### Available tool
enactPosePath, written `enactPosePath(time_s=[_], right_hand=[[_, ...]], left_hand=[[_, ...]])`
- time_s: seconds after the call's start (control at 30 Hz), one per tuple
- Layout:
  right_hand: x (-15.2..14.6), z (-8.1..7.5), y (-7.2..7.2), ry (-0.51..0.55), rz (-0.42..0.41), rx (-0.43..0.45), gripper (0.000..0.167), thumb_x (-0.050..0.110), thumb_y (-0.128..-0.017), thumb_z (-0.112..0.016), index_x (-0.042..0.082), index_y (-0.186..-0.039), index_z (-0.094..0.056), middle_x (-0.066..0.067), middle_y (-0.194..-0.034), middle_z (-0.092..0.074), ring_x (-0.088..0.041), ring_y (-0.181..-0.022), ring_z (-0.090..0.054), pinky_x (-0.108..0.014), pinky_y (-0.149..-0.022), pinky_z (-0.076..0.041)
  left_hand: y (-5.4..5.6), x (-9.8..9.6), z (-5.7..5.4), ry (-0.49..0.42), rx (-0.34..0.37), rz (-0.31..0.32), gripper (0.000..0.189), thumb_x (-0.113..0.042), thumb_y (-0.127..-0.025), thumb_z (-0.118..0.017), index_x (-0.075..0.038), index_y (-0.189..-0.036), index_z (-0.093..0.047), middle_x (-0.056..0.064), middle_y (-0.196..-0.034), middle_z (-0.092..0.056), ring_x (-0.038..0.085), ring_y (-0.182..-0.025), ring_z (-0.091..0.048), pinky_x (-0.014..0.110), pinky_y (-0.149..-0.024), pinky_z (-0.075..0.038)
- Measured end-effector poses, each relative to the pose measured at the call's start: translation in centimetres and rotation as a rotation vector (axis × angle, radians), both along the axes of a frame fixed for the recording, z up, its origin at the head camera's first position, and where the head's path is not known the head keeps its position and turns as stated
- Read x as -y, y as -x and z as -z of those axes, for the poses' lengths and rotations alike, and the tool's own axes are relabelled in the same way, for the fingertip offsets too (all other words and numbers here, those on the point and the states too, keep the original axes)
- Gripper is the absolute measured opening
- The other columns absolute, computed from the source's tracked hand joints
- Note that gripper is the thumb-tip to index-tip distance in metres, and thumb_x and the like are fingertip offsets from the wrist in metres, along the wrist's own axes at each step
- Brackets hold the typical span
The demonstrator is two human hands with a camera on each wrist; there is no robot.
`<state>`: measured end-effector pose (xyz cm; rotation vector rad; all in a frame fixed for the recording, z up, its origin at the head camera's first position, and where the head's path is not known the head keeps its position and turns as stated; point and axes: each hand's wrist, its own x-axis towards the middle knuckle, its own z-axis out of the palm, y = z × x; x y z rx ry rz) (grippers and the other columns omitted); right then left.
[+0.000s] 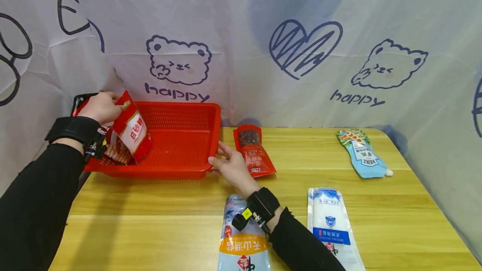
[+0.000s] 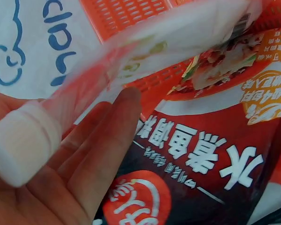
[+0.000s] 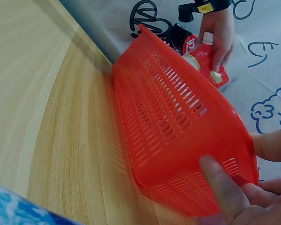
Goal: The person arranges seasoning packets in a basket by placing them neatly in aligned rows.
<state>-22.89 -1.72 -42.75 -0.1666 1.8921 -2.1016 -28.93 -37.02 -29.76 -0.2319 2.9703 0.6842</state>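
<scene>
My left hand [image 1: 99, 108] grips the top of a red and white spouted pouch [image 1: 134, 132] over the left end of a red plastic basket [image 1: 177, 145]. The pouch stands tilted inside the basket; its white cap [image 2: 23, 145] shows in the left wrist view. Beside it in the basket lie a black and red fish-seasoning packet [image 2: 192, 164] and a packet with a brown food picture [image 1: 118, 154], partly hidden by the pouch and hand. At the basket's right end, my right hand [image 1: 235, 168] holds the rim and wall, thumb and fingers about the front corner.
A red packet with a dark window [image 1: 254, 154] lies right of the basket. Nearer are a blue and orange salt bag [image 1: 241, 229], partly under the right wrist, and a white and blue bag [image 1: 331, 221]. A light-blue Heinz pouch [image 1: 363, 154] lies far right. Cloth hangs behind.
</scene>
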Motion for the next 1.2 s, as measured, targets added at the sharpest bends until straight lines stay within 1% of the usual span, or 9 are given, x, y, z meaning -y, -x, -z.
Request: enactPosePath(time_s=[0.3, 0.4, 0.53, 0.63, 0.77, 0.87, 0.97, 1.1, 1.2], right_hand=[[0.0, 0.0, 0.1, -0.019, -0.008, 0.004, 0.068, 0.006, -0.100, -0.068, 0.008, -0.161, -0.038, -0.018, -0.143, -0.058, -0.027, -0.110, -0.071, -0.044, -0.092, -0.060], [0.0, 0.0, 0.1, -0.012, -0.012, 0.005, 0.068, 0.005, -0.100, -0.068, 0.007, -0.161, -0.038, -0.018, -0.143, -0.058, -0.030, -0.112, -0.071, -0.042, -0.090, -0.060], [-0.1, 0.1, 0.1, -0.003, -0.012, 0.005, 0.067, 0.006, -0.100, -0.068, 0.008, -0.161, -0.038, -0.018, -0.144, -0.057, -0.030, -0.112, -0.071, -0.044, -0.091, -0.059], [-0.1, 0.2, 0.2, -0.002, -0.013, 0.004, 0.067, 0.008, -0.100, -0.068, 0.009, -0.161, -0.039, -0.018, -0.144, -0.057, -0.029, -0.110, -0.072, -0.045, -0.093, -0.059], [-0.1, 0.3, 0.2, -0.008, -0.020, 0.002, 0.067, 0.008, -0.100, -0.068, 0.009, -0.161, -0.038, -0.018, -0.145, -0.057, -0.029, -0.110, -0.072, -0.043, -0.091, -0.060], [0.0, 0.4, 0.1, -0.009, -0.026, 0.000, 0.067, 0.009, -0.100, -0.068, 0.009, -0.161, -0.038, -0.018, -0.145, -0.057, -0.029, -0.110, -0.072, -0.040, -0.089, -0.061], [-0.1, 0.4, 0.2, 0.001, -0.030, 0.002, 0.067, 0.008, -0.101, -0.068, 0.009, -0.161, -0.038, -0.018, -0.146, -0.056, -0.029, -0.112, -0.071, -0.039, -0.088, -0.061], [-0.2, 0.4, 0.1, 0.007, -0.026, 0.007, 0.068, 0.008, -0.101, -0.068, 0.009, -0.161, -0.037, -0.017, -0.147, -0.055, -0.029, -0.114, -0.070, -0.038, -0.087, -0.061], [-0.2, 0.4, 0.1, -0.004, -0.026, 0.004, 0.068, 0.009, -0.101, -0.068, 0.009, -0.161, -0.037, -0.017, -0.148, -0.055, -0.029, -0.115, -0.070, -0.038, -0.087, -0.061]], left_hand=[[-0.4, -2.2, -0.7, 0.020, -0.091, -0.028, 0.069, -0.022, -0.103, -0.053, 0.013, -0.156, -0.025, 0.043, -0.139, -0.043, 0.057, -0.116, -0.050, 0.071, -0.098, -0.047], [-1.1, -3.3, -1.1, 0.026, -0.215, -0.038, 0.070, -0.024, -0.101, -0.053, 0.010, -0.157, -0.027, 0.041, -0.147, -0.039, 0.058, -0.123, -0.046, 0.073, -0.102, -0.042], [-2.8, -5.4, -1.6, 0.002, -0.446, -0.003, 0.062, -0.023, -0.101, -0.054, 0.005, -0.155, -0.039, 0.033, -0.154, -0.037, 0.055, -0.128, -0.045, 0.072, -0.103, -0.040], [-4.6, -6.9, -1.4, -0.046, -0.609, 0.071, 0.051, -0.017, -0.101, -0.057, 0.003, -0.148, -0.052, 0.029, -0.145, -0.047, 0.048, -0.120, -0.051, 0.065, -0.097, -0.044], [-7.1, -8.5, -0.1, -0.082, -0.741, 0.196, 0.039, -0.006, -0.098, -0.063, 0.002, -0.136, -0.063, 0.024, -0.130, -0.058, 0.039, -0.108, -0.058, 0.051, -0.088, -0.047], [-8.6, -9.6, 1.4, -0.078, -0.769, 0.275, 0.036, -0.002, -0.095, -0.068, -0.001, -0.131, -0.066, 0.018, -0.123, -0.062, 0.031, -0.099, -0.060, 0.041, -0.081, -0.048], [-9.7, -10.5, 3.0, -0.078, -0.755, 0.332, 0.036, 0.000, -0.093, -0.071, -0.003, -0.129, -0.068, 0.014, -0.121, -0.063, 0.028, -0.100, -0.060, 0.043, -0.085, -0.049], [-10.7, -11.7, 5.4, -0.086, -0.699, 0.390, 0.034, 0.000, -0.092, -0.073, -0.004, -0.126, -0.068, 0.013, -0.120, -0.064, 0.031, -0.108, -0.061, 0.053, -0.094, -0.052], [-11.1, -12.5, 7.2, -0.083, -0.638, 0.428, 0.032, -0.002, -0.093, -0.074, -0.005, -0.124, -0.069, 0.011, -0.119, -0.065, 0.029, -0.103, -0.064, 0.049, -0.086, -0.058]])
